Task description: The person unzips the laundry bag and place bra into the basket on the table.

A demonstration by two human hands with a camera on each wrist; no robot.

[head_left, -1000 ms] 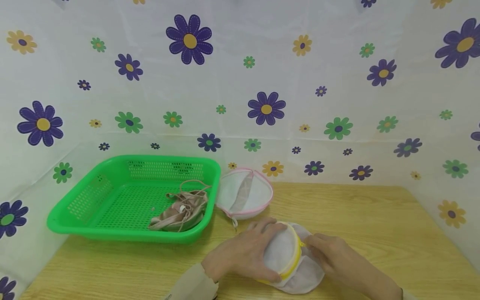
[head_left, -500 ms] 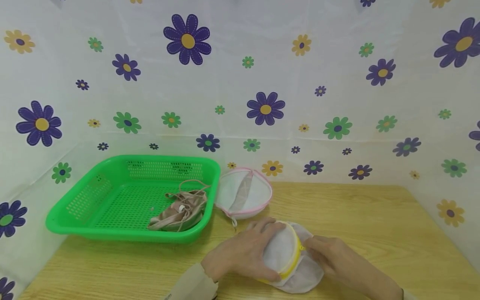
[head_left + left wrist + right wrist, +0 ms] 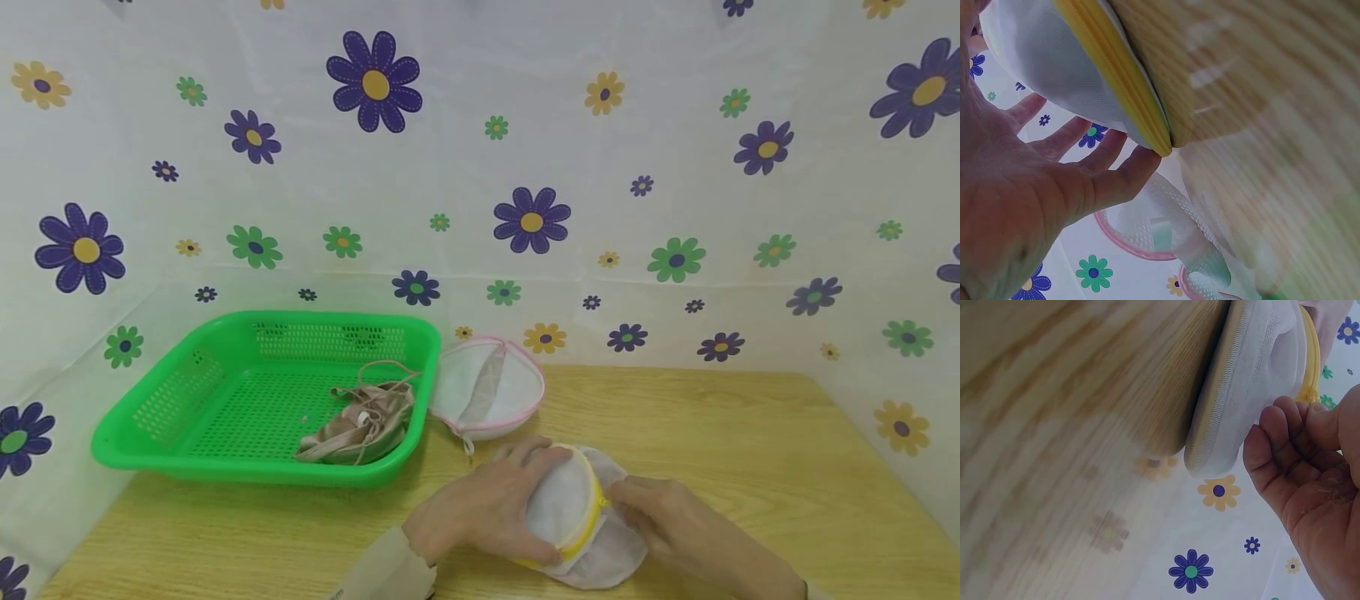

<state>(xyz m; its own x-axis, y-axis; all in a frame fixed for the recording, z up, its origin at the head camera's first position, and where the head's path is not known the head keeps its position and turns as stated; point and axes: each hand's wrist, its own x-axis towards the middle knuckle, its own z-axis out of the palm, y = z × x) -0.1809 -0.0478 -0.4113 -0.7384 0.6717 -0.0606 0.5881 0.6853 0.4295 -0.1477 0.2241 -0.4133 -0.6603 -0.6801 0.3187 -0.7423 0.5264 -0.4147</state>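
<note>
A white mesh laundry bag (image 3: 558, 504) with a yellow zipper (image 3: 588, 529) lies at the front of the table. My left hand (image 3: 491, 504) grips its rounded top from the left, thumb near the zipper's front and fingers around the far side. In the left wrist view, the fingers (image 3: 1107, 150) curve along the bag's edge by the zipper. From the right, my right hand (image 3: 671, 517) pinches the zipper pull (image 3: 1310, 397) between thumb and curled fingers. The bag's lower part (image 3: 611, 550) spreads flat on the wood under the right hand. Fingertips partly hide the pull.
A green plastic basket (image 3: 247, 471) stands at the left, with a crumpled beige cloth garment with strings (image 3: 367, 421) in it. Beside it, against the flowered backdrop (image 3: 675, 150), sits a second mesh bag (image 3: 487, 383) with pink trim. The wooden table (image 3: 750, 450) extends to the right.
My right hand and the zipper pull have shifted very slightly toward me along the yellow zipper. The left hand keeps its grip, and the basket and pink-trimmed bag stay put.
</note>
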